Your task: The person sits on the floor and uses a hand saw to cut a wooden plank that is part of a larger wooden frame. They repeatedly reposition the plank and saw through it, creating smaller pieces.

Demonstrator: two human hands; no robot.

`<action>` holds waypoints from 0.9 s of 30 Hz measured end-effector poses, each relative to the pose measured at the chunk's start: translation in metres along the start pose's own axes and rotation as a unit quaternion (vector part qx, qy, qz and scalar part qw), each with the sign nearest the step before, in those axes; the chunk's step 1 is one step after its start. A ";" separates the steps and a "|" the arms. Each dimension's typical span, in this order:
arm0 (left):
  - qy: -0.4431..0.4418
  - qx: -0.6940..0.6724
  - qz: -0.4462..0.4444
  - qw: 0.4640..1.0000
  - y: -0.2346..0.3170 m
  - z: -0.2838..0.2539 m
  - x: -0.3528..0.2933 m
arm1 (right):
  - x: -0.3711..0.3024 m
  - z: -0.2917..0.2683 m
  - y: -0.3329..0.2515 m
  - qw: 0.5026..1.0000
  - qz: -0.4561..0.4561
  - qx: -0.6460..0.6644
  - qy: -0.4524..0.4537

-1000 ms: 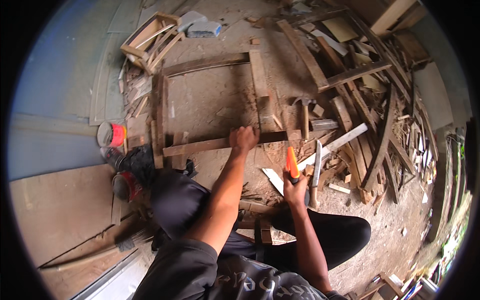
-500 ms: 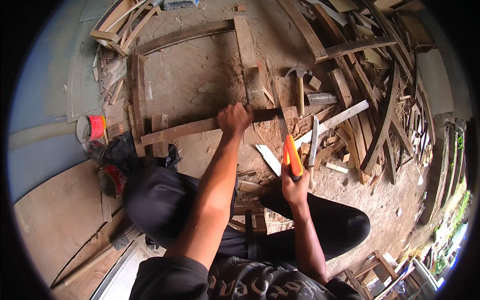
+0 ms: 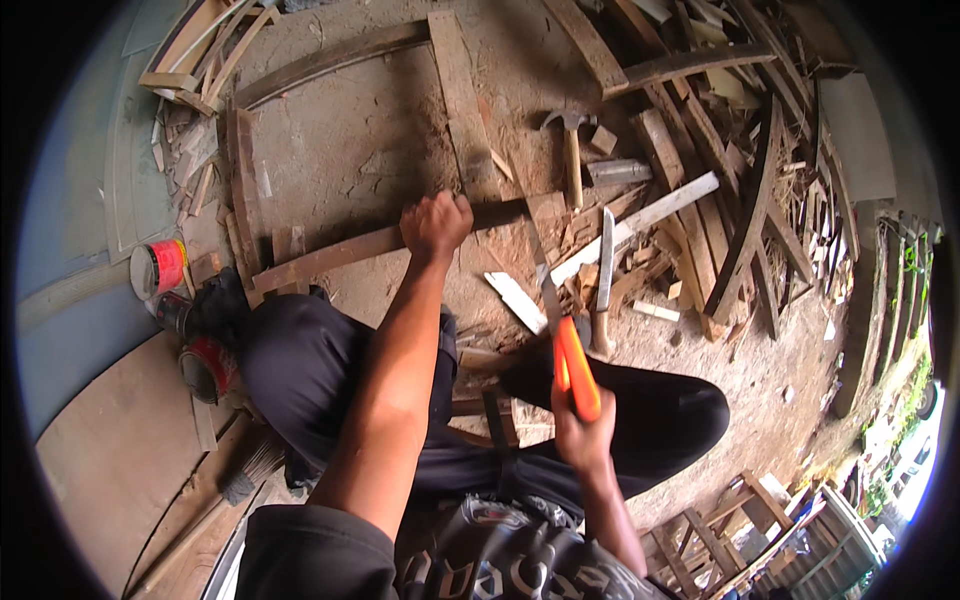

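Note:
My left hand (image 3: 437,228) is closed over a long brown wooden board (image 3: 340,258), pressing down on it left of the saw. My right hand (image 3: 585,435) grips a handsaw (image 3: 575,370) by its orange handle, low and close to my right knee. The saw's narrow blade points away from me and crosses the board near its right end. That board lies over a wooden plank (image 3: 462,100) that stretches away from me. Right of the blade rests a long knife (image 3: 606,262) with a pale handle.
A claw hammer (image 3: 573,165) lies beyond the knife. Timber and offcuts are heaped on the right (image 3: 690,180). A pale strip (image 3: 650,228) slants beside the knife. Cans with red labels (image 3: 165,268) stand at left, near a black bag (image 3: 222,310). My bent legs frame the near side.
My right hand has drawn the saw back toward my body, showing more blade between board and handle. My left hand stays on the board. The whole view has shifted slightly.

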State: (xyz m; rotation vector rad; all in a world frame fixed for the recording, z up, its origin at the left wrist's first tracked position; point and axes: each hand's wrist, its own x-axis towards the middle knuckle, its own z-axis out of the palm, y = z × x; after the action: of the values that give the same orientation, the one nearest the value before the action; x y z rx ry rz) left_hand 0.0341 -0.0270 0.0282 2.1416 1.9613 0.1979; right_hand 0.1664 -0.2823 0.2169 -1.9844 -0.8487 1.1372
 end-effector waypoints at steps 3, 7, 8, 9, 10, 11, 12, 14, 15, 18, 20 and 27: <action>-0.029 0.000 -0.016 0.999 0.013 -0.001 0.007 | -0.057 -0.022 0.000 0.999 -0.029 -0.026 0.036; -0.067 -0.003 0.005 0.998 0.009 -0.002 0.005 | 0.073 0.029 -0.012 0.998 0.005 -0.054 0.015; -0.072 -0.006 0.002 0.997 0.006 -0.005 0.005 | 0.081 0.041 -0.025 0.999 0.043 -0.009 0.030; -0.066 -0.003 -0.010 0.998 0.004 -0.004 0.005 | 0.071 0.037 -0.018 1.000 0.013 -0.012 0.026; -0.061 -0.001 -0.022 0.998 0.001 -0.001 0.005 | 0.051 0.028 -0.004 0.999 -0.016 -0.016 0.022; -0.047 -0.002 -0.031 0.998 0.001 -0.002 0.012 | 0.030 0.020 0.006 0.998 -0.055 -0.019 0.022; -0.041 -0.001 -0.032 0.999 0.006 -0.004 0.020 | -0.010 0.005 0.014 0.999 -0.030 0.004 0.023; -0.053 0.003 -0.031 0.998 0.014 -0.004 0.012 | -0.046 -0.012 0.022 0.997 -0.058 0.006 0.047; -0.046 0.003 -0.022 0.999 0.014 -0.003 0.013 | -0.034 -0.005 0.015 0.997 -0.054 -0.009 0.050; -0.037 -0.007 0.011 0.999 0.008 0.003 0.009 | 0.070 0.032 -0.008 0.998 -0.012 -0.060 0.030; -0.018 0.000 -0.002 1.000 0.011 0.004 0.012 | 0.091 0.037 -0.009 0.999 0.031 0.017 0.027; -0.071 0.010 -0.003 0.997 0.009 -0.009 0.014 | -0.022 -0.001 0.018 0.997 -0.065 -0.002 0.048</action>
State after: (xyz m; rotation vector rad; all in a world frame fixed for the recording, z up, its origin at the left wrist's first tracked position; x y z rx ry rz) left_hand 0.0422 -0.0135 0.0388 2.0992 1.8971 0.0243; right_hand 0.1620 -0.3101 0.2122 -1.9410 -0.9154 0.9587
